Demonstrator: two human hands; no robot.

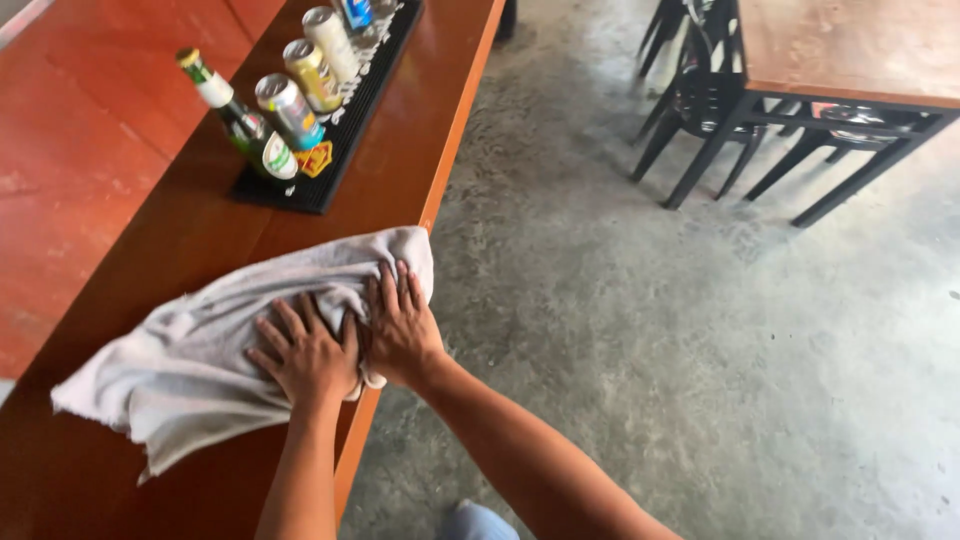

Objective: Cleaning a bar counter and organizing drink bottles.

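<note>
A crumpled grey-white cloth (pixel 190 345) lies on the reddish-brown wooden counter (pixel 190 235), one corner reaching its right edge. My left hand (pixel 303 352) presses flat on the cloth, fingers spread. My right hand (pixel 400 325) lies flat beside it, touching it, palm down on the cloth near the counter's edge. Neither hand grips anything; both rest on top of the fabric.
A black rubber mat (pixel 325 180) farther along the counter carries a green glass bottle (pixel 245 125) and several drink cans (pixel 290 108). To the right is a grey concrete floor (pixel 640 340), with a wooden table (pixel 850 50) on black legs and black chairs (pixel 700 100) at the upper right.
</note>
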